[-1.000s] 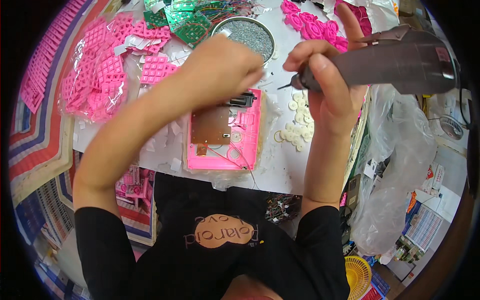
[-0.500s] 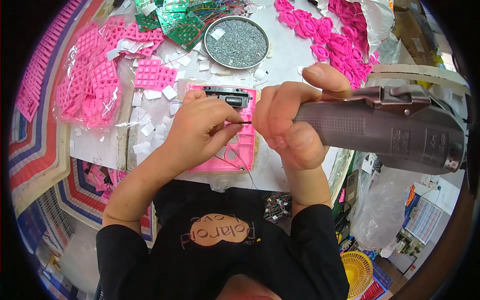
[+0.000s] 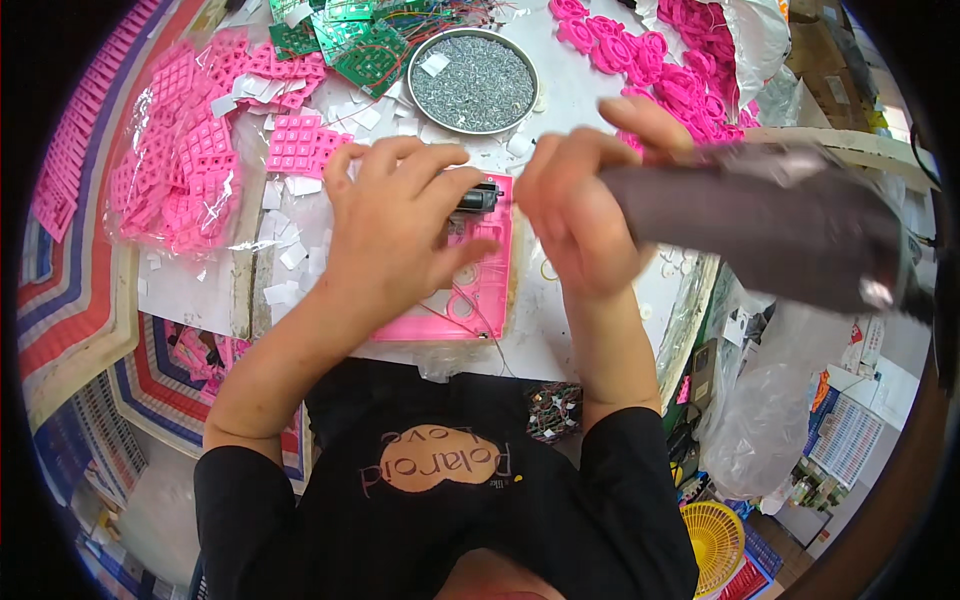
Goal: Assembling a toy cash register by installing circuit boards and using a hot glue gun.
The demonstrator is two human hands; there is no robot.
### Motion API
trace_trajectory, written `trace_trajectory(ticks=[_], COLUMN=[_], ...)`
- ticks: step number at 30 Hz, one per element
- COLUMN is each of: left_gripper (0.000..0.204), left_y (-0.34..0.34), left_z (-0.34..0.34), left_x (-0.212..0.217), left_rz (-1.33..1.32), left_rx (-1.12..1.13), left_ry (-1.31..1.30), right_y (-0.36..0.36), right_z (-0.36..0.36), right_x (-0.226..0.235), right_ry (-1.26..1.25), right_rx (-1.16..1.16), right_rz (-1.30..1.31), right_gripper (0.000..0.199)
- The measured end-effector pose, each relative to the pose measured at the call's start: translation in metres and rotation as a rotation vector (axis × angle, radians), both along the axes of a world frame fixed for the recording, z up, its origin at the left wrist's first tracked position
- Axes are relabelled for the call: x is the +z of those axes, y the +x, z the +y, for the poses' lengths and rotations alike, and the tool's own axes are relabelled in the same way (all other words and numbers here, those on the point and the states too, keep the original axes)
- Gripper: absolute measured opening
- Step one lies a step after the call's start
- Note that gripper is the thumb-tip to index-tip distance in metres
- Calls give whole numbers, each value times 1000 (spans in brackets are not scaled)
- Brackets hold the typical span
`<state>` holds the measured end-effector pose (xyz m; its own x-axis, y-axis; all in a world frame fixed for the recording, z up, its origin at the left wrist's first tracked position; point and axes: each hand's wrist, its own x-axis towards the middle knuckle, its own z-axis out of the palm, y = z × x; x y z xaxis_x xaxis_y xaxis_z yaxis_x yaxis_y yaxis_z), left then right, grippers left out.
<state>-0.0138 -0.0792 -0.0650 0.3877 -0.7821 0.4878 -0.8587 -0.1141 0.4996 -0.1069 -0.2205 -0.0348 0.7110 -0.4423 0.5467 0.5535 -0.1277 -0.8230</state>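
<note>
A pink plastic housing (image 3: 490, 290) lies on the table in front of me, with a black part (image 3: 478, 198) set in its upper end and a thin wire at its lower end. Over the housing's left side hovers my left hand (image 3: 395, 205), fingers spread and nothing visible in them; it hides much of the housing. My right hand (image 3: 590, 205) is wrapped around a dark grey electric screwdriver (image 3: 755, 220), smeared by motion, its body pointing off to the right. The screwdriver's tip end is hidden by my fingers and blur, near the housing's right edge.
Beyond the housing stands a round metal dish (image 3: 473, 85) of small screws. Green circuit boards (image 3: 365, 50) with wires lie left of it. A bag of pink keypads (image 3: 185, 160) and white paper squares (image 3: 290, 255) are at left; pink ring-shaped parts (image 3: 640, 60) fill the back right.
My left hand has opened from a pinch near the screwdriver's tip and shifted up over the housing. My right hand has tilted the screwdriver, its rear end swinging slightly up and nearer the housing.
</note>
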Motion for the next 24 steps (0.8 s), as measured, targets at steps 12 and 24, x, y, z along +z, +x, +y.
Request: trace_trajectory(ticks=[12,24], left_gripper=[23,33], left_y=[12,42], left_z=[3,20], left_x=[-28,1], left_rz=[-104,125], left_rx=[-47,-248], left_ry=[81,127], right_y=[23,11], right_z=[-4,-74], right_x=[-45,-17], right_ry=[-67,208], right_rx=[-191,151], right_rz=[136,112], right_gripper=[27,34])
